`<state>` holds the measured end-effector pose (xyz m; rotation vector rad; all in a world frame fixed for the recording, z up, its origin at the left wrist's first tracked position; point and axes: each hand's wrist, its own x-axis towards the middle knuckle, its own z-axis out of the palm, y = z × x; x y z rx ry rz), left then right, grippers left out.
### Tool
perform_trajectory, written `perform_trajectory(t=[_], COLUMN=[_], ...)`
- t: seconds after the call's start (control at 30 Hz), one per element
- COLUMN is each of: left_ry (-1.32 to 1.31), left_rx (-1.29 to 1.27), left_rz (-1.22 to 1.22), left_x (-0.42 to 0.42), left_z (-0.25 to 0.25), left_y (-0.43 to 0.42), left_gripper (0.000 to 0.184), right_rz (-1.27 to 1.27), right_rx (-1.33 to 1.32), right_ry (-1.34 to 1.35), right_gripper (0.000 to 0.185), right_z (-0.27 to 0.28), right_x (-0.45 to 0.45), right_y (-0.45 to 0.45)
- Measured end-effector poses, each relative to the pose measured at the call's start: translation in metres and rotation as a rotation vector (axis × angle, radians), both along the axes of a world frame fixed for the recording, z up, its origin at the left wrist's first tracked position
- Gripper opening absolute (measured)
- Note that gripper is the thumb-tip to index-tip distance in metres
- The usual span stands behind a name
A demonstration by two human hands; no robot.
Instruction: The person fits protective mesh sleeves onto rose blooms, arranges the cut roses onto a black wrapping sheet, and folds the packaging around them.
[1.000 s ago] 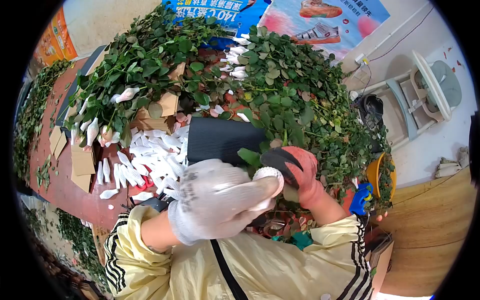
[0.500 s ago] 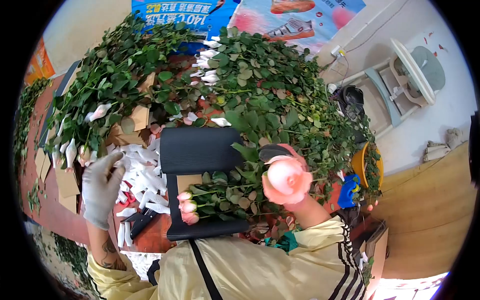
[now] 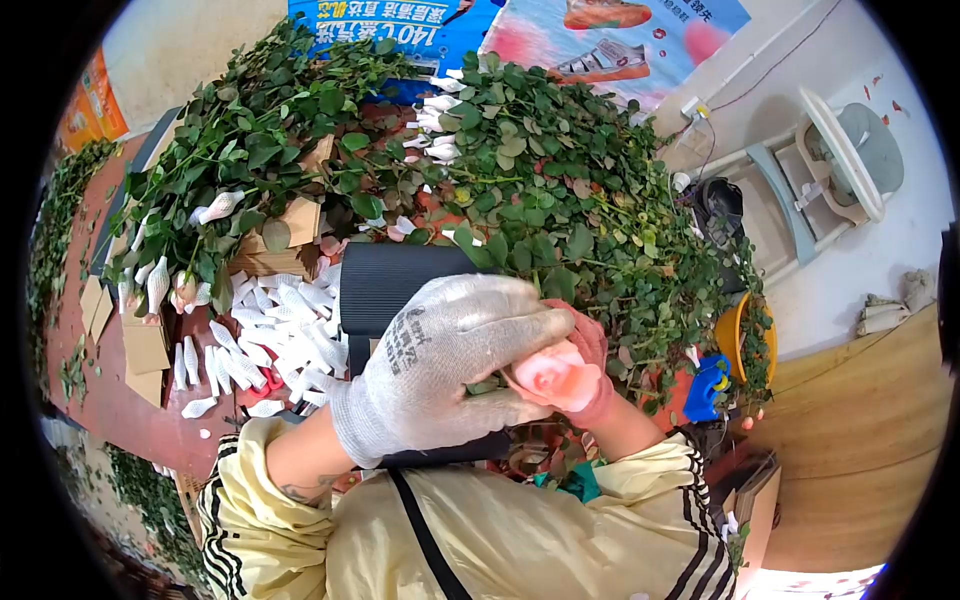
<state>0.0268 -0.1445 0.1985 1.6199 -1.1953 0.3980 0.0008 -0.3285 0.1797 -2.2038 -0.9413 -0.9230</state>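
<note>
A pink rose [image 3: 553, 378] points its bloom up toward me in front of my chest. My left hand [image 3: 440, 355], in a pale grey-white glove, is closed around the side of the bloom, its fingers and thumb on the petals. Behind the flower, my right hand [image 3: 592, 345], in a pinkish glove, grips the rose below its head; the stem is mostly hidden. Under my hands stands a black ribbed rest [image 3: 395, 280]. My left hand covers the roses lying on it. White mesh flower sleeves [image 3: 290, 325] lie heaped to the left.
Leafy rose stems [image 3: 570, 200] are piled across the back and right, several blooms in white sleeves [image 3: 440, 125]. More sleeved roses [image 3: 157, 285] lie at left beside cardboard [image 3: 145, 345]. A blue plastic object [image 3: 706, 390], a yellow bucket [image 3: 748, 340] and a high chair [image 3: 840, 160] are at right.
My left hand has moved right from the sleeve heap onto the rose bloom and closed around it. My right hand still holds the rose, shifted slightly down and left. The view has shifted slightly.
</note>
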Motion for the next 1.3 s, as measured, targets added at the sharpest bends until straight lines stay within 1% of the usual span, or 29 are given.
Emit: perform_trajectory(t=[0.03, 0.07, 0.17, 0.2, 0.3, 0.33, 0.4, 0.43, 0.5, 0.53, 0.57, 0.6, 0.7, 0.77, 0.8, 0.83, 0.9, 0.93, 0.97, 1.0, 1.03, 1.1, 1.13, 1.17, 1.23, 1.3], left_ry=[-0.03, -0.027, 0.039, 0.075, 0.126, 0.118, 0.096, 0.095, 0.097, 0.097, 0.087, 0.077, 0.085, 0.117, 0.15, 0.172, 0.233, 0.257, 0.209, 0.236, 0.263, 0.448, 0.41, 0.27, 0.21, 0.063], left_rx=[-0.008, -0.004, -0.018, -0.042, -0.032, -0.055, -0.074, -0.075, -0.091, -0.091, -0.109, -0.126, -0.144, -0.168, -0.192, -0.272, -0.666, -0.812, -0.716, -0.562, -0.407, -0.118, -0.059, 0.112, 0.167, 0.139], left_rz=[-0.004, -0.008, -0.011, 0.002, 0.048, 0.037, 0.003, 0.007, 0.014, 0.015, 0.022, 0.028, 0.046, 0.029, 0.014, 0.02, 0.183, 0.267, 0.551, 0.487, 0.425, 0.259, 0.166, 0.116, -0.001, -0.091], left_x=[0.0, -0.001, -0.007, -0.009, -0.011, -0.011, -0.008, -0.009, -0.009, -0.009, -0.009, -0.009, -0.011, -0.012, -0.013, -0.012, -0.003, 0.006, 0.01, 0.021, 0.029, 0.021, 0.018, 0.019, 0.018, 0.019], left_z=[-0.002, -0.002, -0.002, 0.005, 0.013, 0.014, 0.017, 0.016, 0.013, 0.011, 0.008, 0.006, 0.003, 0.007, 0.008, 0.011, 0.01, 0.011, 0.019, 0.012, 0.004, -0.009, -0.016, -0.017, -0.018, -0.022], left_y=[-0.002, -0.003, -0.003, 0.001, 0.016, 0.018, 0.02, 0.019, 0.017, 0.016, 0.016, 0.015, 0.014, 0.017, 0.018, 0.024, 0.051, 0.058, 0.055, 0.066, 0.076, 0.076, 0.07, 0.068, 0.05, 0.033], left_gripper=[0.054, 0.054, 0.05, 0.049, 0.048, 0.047, 0.041, 0.041, 0.032, 0.032, 0.028, 0.024, 0.019, 0.019, 0.019, 0.018, 0.016, 0.016, 0.039, 0.055, 0.071, 0.093, 0.094, 0.093, 0.092, 0.09], right_rz=[-0.018, -0.036, -0.012, -0.009, -0.023, 0.017, 0.084, 0.088, 0.136, 0.148, 0.16, 0.13, 0.11, 0.118, 0.117, 0.073, -0.047, -0.117, -0.095, -0.105, -0.096, -0.053, -0.031, -0.01, 0.028, 0.06], right_rx=[0.017, 0.034, -0.064, 0.068, 0.002, 0.082, 0.05, 0.05, 0.06, 0.063, 0.066, 0.075, 0.088, 0.1, 0.101, 0.03, 0.053, 0.057, 0.117, 0.18, 0.209, 0.224, 0.218, 0.204, 0.17, 0.133], right_ry=[0.023, 0.045, -0.056, 0.13, 0.111, -0.03, 0.014, 0.013, 0.018, 0.019, 0.02, 0.034, 0.077, 0.004, 0.004, -0.047, 0.249, 0.389, 0.637, 0.873, 0.958, 0.939, 0.895, 0.843, 0.716, 0.6], right_gripper=[0.029, 0.029, 0.032, 0.033, 0.034, 0.035, 0.039, 0.039, 0.035, 0.034, 0.033, 0.033, 0.035, 0.037, 0.037, 0.043, 0.05, 0.055, 0.053, 0.054, 0.053, 0.053, 0.053, 0.053, 0.053, 0.053], right_z=[0.0, 0.001, -0.01, -0.021, -0.026, -0.034, -0.023, -0.021, -0.018, -0.018, -0.017, -0.017, -0.018, -0.027, -0.023, -0.015, -0.075, -0.106, -0.118, -0.13, -0.128, -0.118, -0.113, -0.108, -0.096, -0.084], right_x=[0.0, 0.0, -0.003, -0.006, 0.002, 0.009, 0.008, 0.009, 0.011, 0.011, 0.011, 0.009, 0.009, 0.008, 0.006, 0.002, -0.015, -0.024, -0.023, -0.023, -0.026, -0.027, -0.026, -0.025, -0.022, -0.017], right_y=[-0.002, -0.004, -0.008, -0.006, -0.014, -0.011, -0.01, -0.009, -0.006, -0.005, -0.005, -0.004, -0.004, -0.006, -0.006, -0.008, -0.04, -0.056, -0.062, -0.068, -0.069, -0.064, -0.061, -0.059, -0.053, -0.046])
